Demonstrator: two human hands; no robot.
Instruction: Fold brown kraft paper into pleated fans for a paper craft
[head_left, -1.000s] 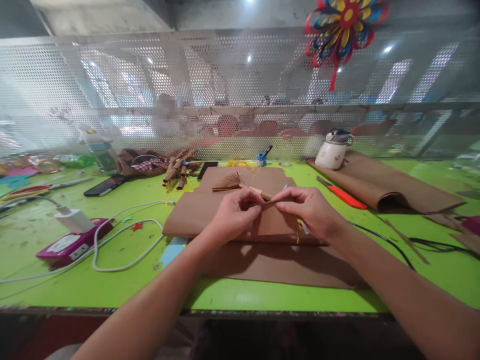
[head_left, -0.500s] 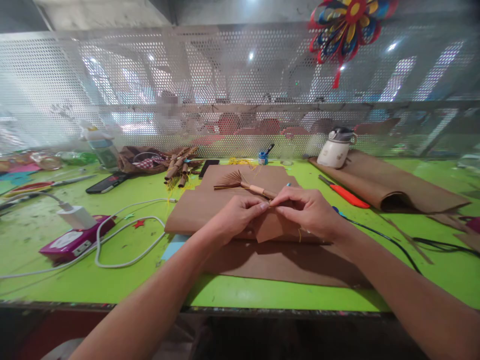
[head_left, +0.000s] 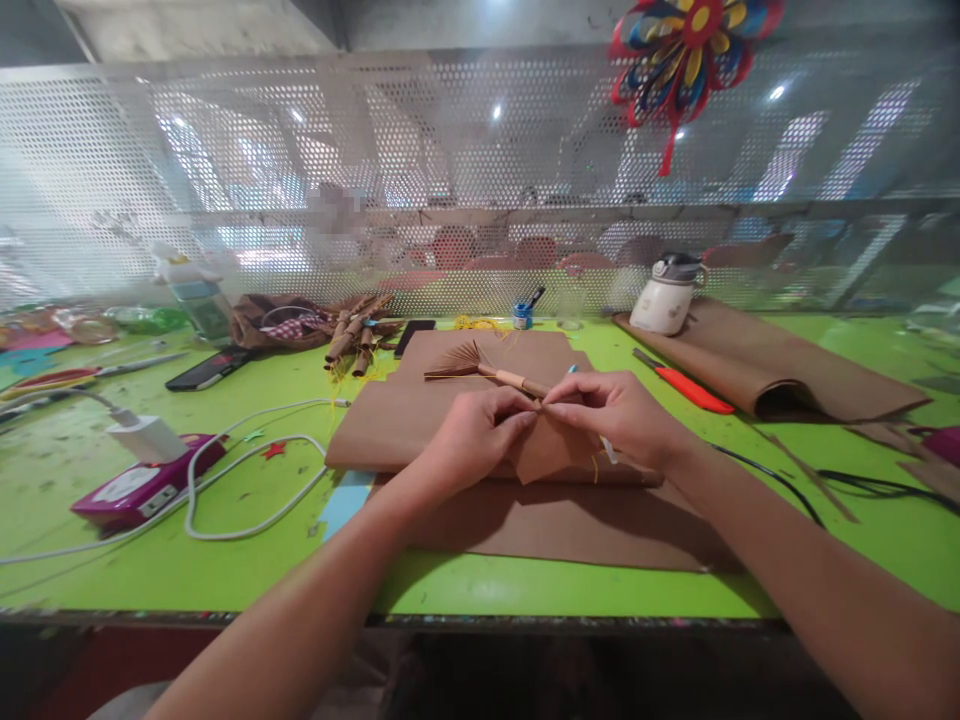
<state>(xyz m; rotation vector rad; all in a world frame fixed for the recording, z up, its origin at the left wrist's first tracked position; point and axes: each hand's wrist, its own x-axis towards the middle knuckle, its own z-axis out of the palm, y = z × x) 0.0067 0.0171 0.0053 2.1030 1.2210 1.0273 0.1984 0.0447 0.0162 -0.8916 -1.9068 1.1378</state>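
Note:
Both hands meet over folded brown paper sheets point(head_left: 390, 425) at the table's middle. My left hand point(head_left: 487, 425) pinches the upper edge of a small piece of brown paper point(head_left: 541, 455) between thumb and fingertips. Close beside it, my right hand point(head_left: 611, 415) pinches the same edge, fingertips almost touching the left ones. The small piece hangs down between the hands, its top edge gathered. Just behind the fingers lies a little paper broom point(head_left: 511, 379), its fanned bristles pointing left. A white and blue slim item, partly hidden, shows by my right hand.
A bundle of rolled paper sticks point(head_left: 352, 335) lies behind on the left. A purple power socket point(head_left: 150, 485) with a white cable is at left. On the right are a red-handled cutter point(head_left: 694, 390), a white bottle point(head_left: 665, 297) and a large rolled paper point(head_left: 795, 365).
The view has shifted slightly. My hands stay pinched on the small paper, its top now more gathered, and my right hand has turned a little, showing more of the white item beneath it.

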